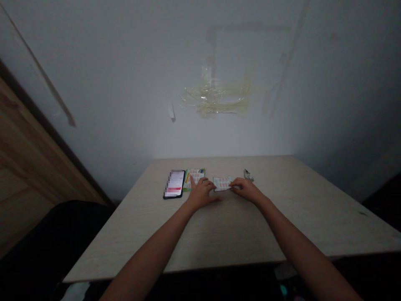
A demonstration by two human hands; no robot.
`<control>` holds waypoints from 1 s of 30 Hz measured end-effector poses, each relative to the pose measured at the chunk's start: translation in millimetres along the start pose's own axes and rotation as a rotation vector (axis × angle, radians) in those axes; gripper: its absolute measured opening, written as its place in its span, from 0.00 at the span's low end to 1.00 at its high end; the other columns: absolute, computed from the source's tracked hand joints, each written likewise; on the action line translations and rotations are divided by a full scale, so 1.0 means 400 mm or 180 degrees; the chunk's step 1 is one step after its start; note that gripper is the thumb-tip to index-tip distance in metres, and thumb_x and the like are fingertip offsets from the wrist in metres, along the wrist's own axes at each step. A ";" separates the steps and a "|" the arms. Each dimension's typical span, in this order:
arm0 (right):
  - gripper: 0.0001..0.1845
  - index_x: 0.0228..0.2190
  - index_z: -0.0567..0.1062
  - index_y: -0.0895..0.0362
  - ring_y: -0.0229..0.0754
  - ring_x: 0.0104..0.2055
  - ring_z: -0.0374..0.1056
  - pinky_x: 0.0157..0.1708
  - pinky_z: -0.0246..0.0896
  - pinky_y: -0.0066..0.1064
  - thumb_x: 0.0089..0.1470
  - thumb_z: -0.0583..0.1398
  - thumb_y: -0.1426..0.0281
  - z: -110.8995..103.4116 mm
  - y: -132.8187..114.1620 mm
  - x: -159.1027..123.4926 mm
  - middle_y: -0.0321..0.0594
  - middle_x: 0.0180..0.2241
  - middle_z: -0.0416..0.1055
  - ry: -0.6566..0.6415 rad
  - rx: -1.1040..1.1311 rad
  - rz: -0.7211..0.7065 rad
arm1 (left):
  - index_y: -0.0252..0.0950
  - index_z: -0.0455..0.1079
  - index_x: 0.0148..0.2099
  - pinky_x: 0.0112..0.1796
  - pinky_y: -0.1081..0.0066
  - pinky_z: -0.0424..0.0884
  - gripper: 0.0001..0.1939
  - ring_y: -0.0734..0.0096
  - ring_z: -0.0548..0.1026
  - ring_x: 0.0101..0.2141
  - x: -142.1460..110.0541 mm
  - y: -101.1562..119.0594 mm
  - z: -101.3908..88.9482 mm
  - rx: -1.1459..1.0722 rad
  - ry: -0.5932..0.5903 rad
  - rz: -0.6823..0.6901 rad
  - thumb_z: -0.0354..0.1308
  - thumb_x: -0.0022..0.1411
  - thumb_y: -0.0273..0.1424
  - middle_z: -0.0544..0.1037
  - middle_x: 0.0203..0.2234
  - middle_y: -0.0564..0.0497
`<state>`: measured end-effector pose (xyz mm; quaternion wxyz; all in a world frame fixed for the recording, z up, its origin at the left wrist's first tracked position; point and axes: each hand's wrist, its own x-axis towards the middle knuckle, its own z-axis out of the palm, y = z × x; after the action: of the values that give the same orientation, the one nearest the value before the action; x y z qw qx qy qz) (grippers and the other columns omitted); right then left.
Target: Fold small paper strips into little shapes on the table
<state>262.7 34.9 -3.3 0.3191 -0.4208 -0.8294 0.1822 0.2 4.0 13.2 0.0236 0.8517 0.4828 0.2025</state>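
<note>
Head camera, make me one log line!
left hand: at left edge of printed card | right hand: at its right edge | phone: on table

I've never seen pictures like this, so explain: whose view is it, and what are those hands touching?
There is no machine: this picture comes from a camera worn on a person's head, looking forward and down at their bare hands. On the pale table lie a phone, a printed sheet beside it, a smaller printed slip and a crumpled scrap. The right hand touches the slip's right edge; the left hand, fingers spread, is at its left edge. Whether either grips it is unclear.
</note>
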 end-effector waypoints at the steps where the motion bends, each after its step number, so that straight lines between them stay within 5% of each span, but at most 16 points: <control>1: 0.09 0.38 0.80 0.55 0.45 0.43 0.73 0.48 0.66 0.39 0.54 0.61 0.71 -0.002 -0.004 0.000 0.43 0.40 0.78 0.0006 0.0013 0.0007 | 0.48 0.75 0.49 0.57 0.27 0.25 0.22 0.51 0.63 0.58 0.000 -0.002 0.002 -0.0018 -0.0002 -0.0012 0.62 0.56 0.52 0.77 0.50 0.50; 7: 0.09 0.33 0.79 0.58 0.43 0.37 0.71 0.40 0.65 0.34 0.57 0.59 0.67 -0.002 -0.026 0.000 0.42 0.34 0.77 -0.0047 -0.0031 0.0157 | 0.44 0.75 0.45 0.58 0.28 0.30 0.10 0.56 0.65 0.56 0.002 -0.004 0.012 -0.0065 0.0127 -0.0180 0.59 0.63 0.39 0.78 0.48 0.50; 17: 0.07 0.30 0.76 0.59 0.45 0.38 0.67 0.40 0.59 0.32 0.54 0.62 0.67 0.036 -0.032 0.012 0.41 0.31 0.74 0.0282 -0.0452 0.0480 | 0.41 0.76 0.35 0.57 0.26 0.35 0.08 0.56 0.68 0.54 0.012 0.000 0.032 -0.0277 0.0369 -0.0568 0.59 0.63 0.37 0.77 0.49 0.50; 24: 0.25 0.51 0.71 0.62 0.46 0.40 0.66 0.44 0.57 0.35 0.53 0.64 0.68 0.061 -0.038 0.016 0.42 0.33 0.74 0.0507 -0.0733 0.0749 | 0.39 0.74 0.33 0.58 0.27 0.33 0.09 0.54 0.65 0.57 0.018 0.016 0.033 -0.0072 0.0455 -0.0744 0.61 0.61 0.38 0.75 0.51 0.49; 30: 0.29 0.55 0.68 0.59 0.46 0.40 0.65 0.46 0.56 0.37 0.52 0.65 0.68 0.070 -0.033 0.012 0.38 0.31 0.73 0.0504 -0.0662 0.0708 | 0.39 0.74 0.37 0.58 0.27 0.36 0.10 0.51 0.61 0.59 0.023 0.016 0.036 0.0137 0.0413 -0.0959 0.62 0.60 0.40 0.70 0.56 0.45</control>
<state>233.7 30.4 -14.4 0.3161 -0.5538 -0.7644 0.0959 14.7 10.4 4.5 0.0042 0.7550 0.6098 0.2409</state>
